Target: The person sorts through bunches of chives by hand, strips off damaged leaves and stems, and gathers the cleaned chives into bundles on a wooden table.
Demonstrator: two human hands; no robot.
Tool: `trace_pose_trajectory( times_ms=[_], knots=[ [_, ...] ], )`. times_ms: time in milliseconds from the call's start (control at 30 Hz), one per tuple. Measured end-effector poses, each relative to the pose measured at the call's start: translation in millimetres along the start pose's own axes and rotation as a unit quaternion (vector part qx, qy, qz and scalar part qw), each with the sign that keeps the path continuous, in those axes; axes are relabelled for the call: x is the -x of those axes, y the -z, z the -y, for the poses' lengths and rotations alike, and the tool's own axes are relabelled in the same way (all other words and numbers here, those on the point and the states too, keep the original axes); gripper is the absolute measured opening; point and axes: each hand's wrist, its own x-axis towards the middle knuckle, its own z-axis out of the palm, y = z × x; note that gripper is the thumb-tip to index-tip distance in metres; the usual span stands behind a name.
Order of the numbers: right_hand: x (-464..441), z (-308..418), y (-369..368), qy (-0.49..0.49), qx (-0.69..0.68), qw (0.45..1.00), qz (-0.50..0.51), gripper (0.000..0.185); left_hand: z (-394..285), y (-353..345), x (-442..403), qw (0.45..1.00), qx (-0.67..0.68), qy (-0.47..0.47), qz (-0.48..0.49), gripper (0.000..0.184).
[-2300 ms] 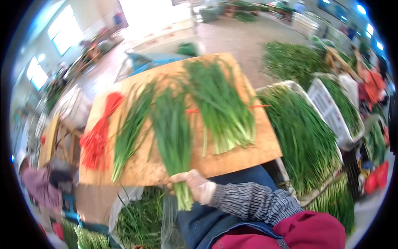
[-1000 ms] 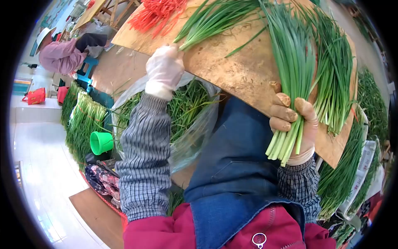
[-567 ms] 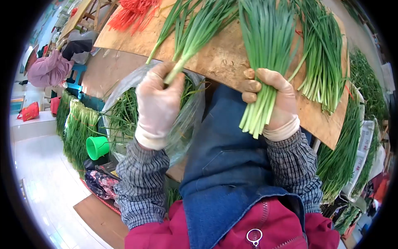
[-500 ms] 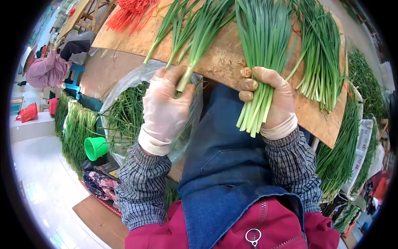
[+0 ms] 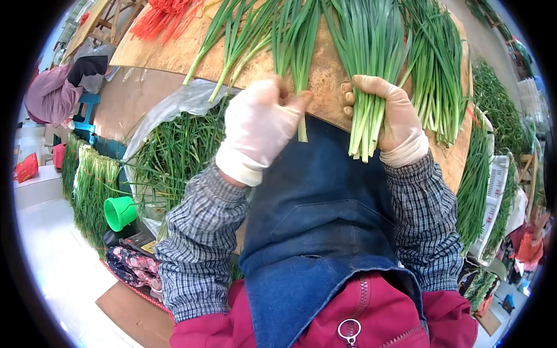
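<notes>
- Left hand (image 5: 260, 126) pinches a few stalks (image 5: 301, 61) at the near edge of the board (image 5: 148, 55).
- Right hand (image 5: 394, 113) grips a bunch (image 5: 371, 49) over that edge.
- I judge gathering partly done: another bunch (image 5: 436, 75) lies on the board's right; loose stalks (image 5: 246, 36) on its left lie ungathered.

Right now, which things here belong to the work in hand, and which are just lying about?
In use:
left hand with a slim bundle of stalks
right hand with a thicker bunch
wooden board
probably the red strips

Seemingly just lying about:
green bucket
red bag
floral cloth
</notes>
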Motion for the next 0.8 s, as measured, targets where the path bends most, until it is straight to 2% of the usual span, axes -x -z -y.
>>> trace_pose_trajectory(
  times_ms=[33, 100, 133, 200, 233, 267, 300, 367, 433, 500, 567, 633, 667, 800],
  knots=[
    [2.0, -0.3, -1.4, 0.013, 0.052, 0.998, -0.03, 0.015, -2.3, -5.6, 0.2, 0.996, -0.079, -0.039, 0.001, 0.027],
    [7.4, 0.5, -4.0, 0.037, 0.153, 0.983, -0.091, 0.016, -2.6, -19.2, -0.5, 0.987, -0.145, -0.059, -0.02, 0.027],
    [6.8, 3.3, -0.6, 0.06, 0.209, 0.974, -0.058, 0.026, -3.0, -19.3, -1.5, 0.989, -0.14, -0.042, -0.011, 0.026],
    [15.0, 13.9, -1.1, 0.106, 0.332, 0.935, -0.058, 0.036, -1.3, -13.2, -7.4, 0.991, -0.131, -0.014, 0.003, 0.026],
    [20.8, 22.9, -6.5, 0.129, 0.392, 0.909, -0.056, 0.04, 8.9, -8.4, -11.8, 0.999, -0.026, -0.008, 0.028, 0.021],
    [32.4, 37.0, -12.6, 0.131, 0.581, 0.796, -0.107, 0.049, 9.7, 1.1, -13.7, 0.987, 0.126, 0.082, 0.061, 0.018],
    [32.0, 40.4, -2.3, 0.233, 0.71, 0.638, -0.183, 0.048, 8.1, 11.7, -14.7, 0.942, 0.273, 0.17, 0.093, 0.016],
    [39.6, 44.7, -13.7, 0.401, 0.631, 0.642, -0.17, 0.05, 4.9, 26.8, -14.3, 0.89, 0.378, 0.24, 0.084, 0.015],
    [42.0, 40.7, -38.0, 0.301, 0.559, 0.766, -0.095, 0.043, 4.7, 34.1, -13.5, 0.868, 0.42, 0.247, 0.093, 0.014],
    [33.4, 26.6, -60.1, 0.167, 0.48, 0.861, -0.017, 0.037, -2.3, 35.3, -11.4, 0.866, 0.422, 0.247, 0.103, 0.014],
    [14.1, 6.4, -69.5, 0.06, 0.33, 0.942, -0.019, 0.018, -7.6, 33.8, -11.2, 0.867, 0.421, 0.24, 0.116, 0.013],
    [-7.6, -4.5, -63.1, 0.015, 0.252, 0.967, 0.03, 0.012, -16.0, 35.6, -8.5, 0.862, 0.426, 0.249, 0.114, 0.013],
    [-12.5, -10.1, -63.2, 0.031, 0.196, 0.98, 0.008, 0.013, -21.5, 35.1, -7.0, 0.861, 0.433, 0.253, 0.083, 0.01],
    [-10.8, -13.6, -64.4, 0.038, 0.129, 0.99, -0.035, 0.009, -29.1, 30.0, 0.1, 0.841, 0.481, 0.249, -0.01, 0.004]
  ],
)
